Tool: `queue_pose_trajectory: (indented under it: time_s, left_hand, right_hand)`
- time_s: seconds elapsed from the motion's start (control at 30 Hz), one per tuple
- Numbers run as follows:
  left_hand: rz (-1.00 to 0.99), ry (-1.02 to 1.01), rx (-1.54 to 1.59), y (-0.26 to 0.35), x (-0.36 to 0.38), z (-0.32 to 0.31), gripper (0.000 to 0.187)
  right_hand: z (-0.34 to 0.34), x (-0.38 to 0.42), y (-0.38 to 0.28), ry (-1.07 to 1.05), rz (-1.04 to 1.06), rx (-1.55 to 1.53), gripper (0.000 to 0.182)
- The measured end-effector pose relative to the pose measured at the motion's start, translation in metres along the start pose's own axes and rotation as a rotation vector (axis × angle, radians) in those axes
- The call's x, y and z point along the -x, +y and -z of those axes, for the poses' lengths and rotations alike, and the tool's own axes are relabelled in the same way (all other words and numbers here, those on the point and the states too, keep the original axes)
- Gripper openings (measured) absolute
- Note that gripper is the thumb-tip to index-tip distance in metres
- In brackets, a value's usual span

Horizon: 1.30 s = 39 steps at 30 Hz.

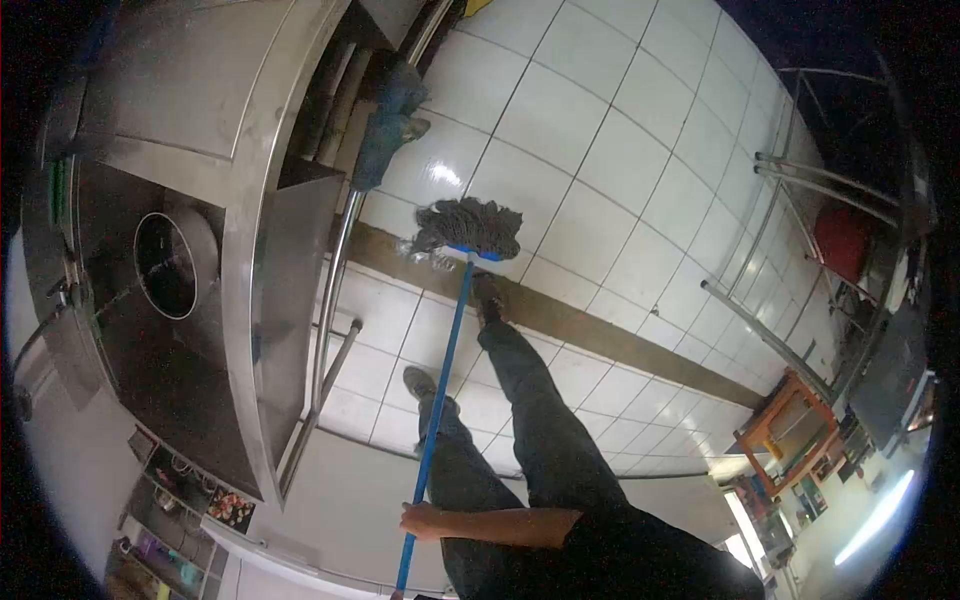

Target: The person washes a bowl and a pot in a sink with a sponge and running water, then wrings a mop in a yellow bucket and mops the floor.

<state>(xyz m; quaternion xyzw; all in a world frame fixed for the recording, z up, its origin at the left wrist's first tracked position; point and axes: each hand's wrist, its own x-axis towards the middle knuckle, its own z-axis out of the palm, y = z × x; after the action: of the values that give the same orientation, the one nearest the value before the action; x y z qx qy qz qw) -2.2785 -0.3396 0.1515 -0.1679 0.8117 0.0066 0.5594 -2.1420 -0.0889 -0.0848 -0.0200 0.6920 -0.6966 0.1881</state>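
Observation:
A blue-handled mop (440,400) slants down the middle of the view. Its grey, stringy head (468,228) lies spread on the white tiles beside a brown floor strip. My right hand (422,521) is closed round the lower visible part of the handle, its bare forearm crossing in front of my dark trousers. At the bottom edge, only a sliver of my left hand (397,595) shows, wrapped at the handle; the rest is out of frame. My shoes stand behind the mop head, one of them close to it.
A steel sink unit (245,300) with a round pot (176,265) stands on the left. A dark cloth (385,135) hangs on its metal leg. Metal tube frames (770,335), a red object (842,240) and an orange wooden stool (790,430) are on the right.

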Motion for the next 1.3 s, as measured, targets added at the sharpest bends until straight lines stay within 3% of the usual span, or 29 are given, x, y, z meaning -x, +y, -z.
queue_pose_trajectory:
  time_s: [0.1, 0.17, 0.23, 0.27, 0.3, 0.33, 0.37, 0.4, 0.43, 0.47, 0.5, 0.53, 0.57, 0.6, 0.63, 0.67, 0.7, 0.77, 0.83, 0.87, 0.9, 0.93, 1.0, 1.03, 1.07, 1.1, 1.13, 1.2, 1.3]
  left_hand:
    - [-0.080, -0.061, 0.068, -0.022, -0.040, -0.040, 0.018]
    - [0.112, -0.069, -0.162, 0.116, -0.029, -0.088, 0.025]
    - [0.200, -0.048, 0.071, 0.252, -0.017, -0.164, 0.028]
    - [0.169, -0.090, 0.409, 0.298, -0.019, -0.207, 0.026]
    - [-0.104, -0.197, 0.336, 0.329, -0.029, -0.244, 0.023]
    - [-0.547, -0.279, 0.089, 0.364, -0.040, -0.283, 0.021]
    - [-0.974, -0.270, -0.093, 0.400, -0.047, -0.324, 0.021]
    - [-1.239, -0.311, -0.125, 0.446, -0.055, -0.368, 0.023]
    - [-1.069, -0.740, 0.132, 0.496, -0.064, -0.412, 0.022]
    - [-0.679, -1.169, 0.507, 0.547, -0.073, -0.456, 0.022]
    - [-0.280, -1.386, 0.707, 0.597, -0.081, -0.499, 0.024]
    - [-0.274, -1.492, 0.809, 0.646, -0.084, -0.533, 0.022]
    - [-0.352, -1.313, 0.816, 0.683, -0.065, -0.534, 0.024]
    - [-0.416, -1.421, 0.918, 0.708, -0.073, -0.550, 0.025]
    - [-0.482, -1.454, 0.966, 0.719, -0.083, -0.556, 0.026]
    - [-0.427, -1.473, 0.940, 0.716, -0.090, -0.552, 0.027]
    - [-0.372, -1.497, 0.898, 0.708, -0.102, -0.540, 0.028]
    - [-0.462, -1.383, 0.919, 0.654, -0.134, -0.492, 0.028]
    - [-0.431, -1.250, 0.876, 0.583, -0.157, -0.429, 0.030]
    - [-0.378, -0.960, 0.923, 0.537, -0.163, -0.403, 0.030]
    - [-0.381, -1.083, 0.789, 0.488, -0.174, -0.357, 0.036]
    - [-0.289, -0.970, 0.660, 0.443, -0.159, -0.310, 0.039]
    - [-0.115, -0.777, 0.467, 0.328, -0.144, -0.236, 0.039]
    - [-0.028, -0.604, 0.661, 0.276, -0.122, -0.216, 0.037]
    - [-0.031, -0.600, 0.665, 0.217, -0.108, -0.183, 0.034]
    - [0.048, -0.525, 0.683, 0.179, -0.079, -0.153, 0.031]
    - [0.065, -0.542, 0.709, 0.148, -0.051, -0.125, 0.025]
    - [0.142, -0.337, 0.543, 0.108, -0.005, -0.079, 0.016]
    - [0.169, 0.226, 0.177, 0.091, 0.034, -0.037, 0.032]
  right_hand:
    - [0.032, 0.033, 0.048, 0.355, 0.107, 0.086, 0.014]
    - [0.069, 0.050, 0.101, 0.600, 0.167, 0.065, 0.011]
    - [0.126, 0.078, 0.165, 0.643, -0.036, 0.170, 0.016]
    - [0.210, 0.123, 0.161, 0.491, -0.126, 0.234, 0.015]
    - [0.238, 0.151, 0.212, 0.627, -0.142, 0.380, 0.011]
    - [0.299, 0.165, 0.201, 0.649, -0.885, 0.421, 0.013]
    - [0.336, 0.224, 0.314, 0.533, -0.423, 0.498, 0.020]
    - [0.396, 0.260, 0.320, 0.693, -0.434, 0.864, 0.020]
    - [0.464, 0.300, 0.326, 0.514, -0.740, 0.781, 0.025]
    - [0.493, 0.331, 0.283, 0.705, -0.964, 1.306, 0.043]
    - [0.534, 0.352, 0.227, 0.440, -1.206, 1.149, 0.076]
    - [0.555, 0.379, 0.245, 0.516, -1.158, 1.168, 0.100]
    - [0.573, 0.380, 0.228, 0.498, -1.210, 1.063, 0.105]
    - [0.579, 0.379, 0.232, 0.534, -1.216, 1.052, 0.102]
    - [0.580, 0.382, 0.242, 0.661, -0.945, 0.941, 0.094]
    - [0.583, 0.375, 0.256, 0.685, -0.932, 1.003, 0.087]
    - [0.562, 0.346, 0.231, 0.667, -1.117, 1.093, 0.084]
    - [0.524, 0.311, 0.246, 0.671, -1.034, 1.072, 0.083]
    - [0.456, 0.261, 0.274, 0.726, -0.823, 1.010, 0.081]
    - [0.411, 0.240, 0.309, 0.857, -0.422, 0.921, 0.078]
    - [0.361, 0.206, 0.295, 0.839, -0.403, 0.781, 0.076]
    - [0.315, 0.173, 0.252, 0.858, -0.294, 0.633, 0.075]
    - [0.228, 0.124, 0.178, 0.690, -0.290, 0.536, 0.061]
    - [0.182, 0.103, 0.144, 0.671, -0.230, 0.488, 0.053]
    - [0.133, 0.086, 0.116, 0.758, -0.038, 0.224, 0.048]
    - [0.092, 0.076, 0.088, 0.657, -0.074, 0.198, 0.053]
    - [0.088, 0.074, 0.037, 0.419, -0.170, 0.231, 0.060]
    - [0.027, 0.056, -0.002, 0.496, -0.006, 0.150, 0.059]
    - [0.000, 0.009, -0.039, 0.525, 0.098, 0.160, 0.047]
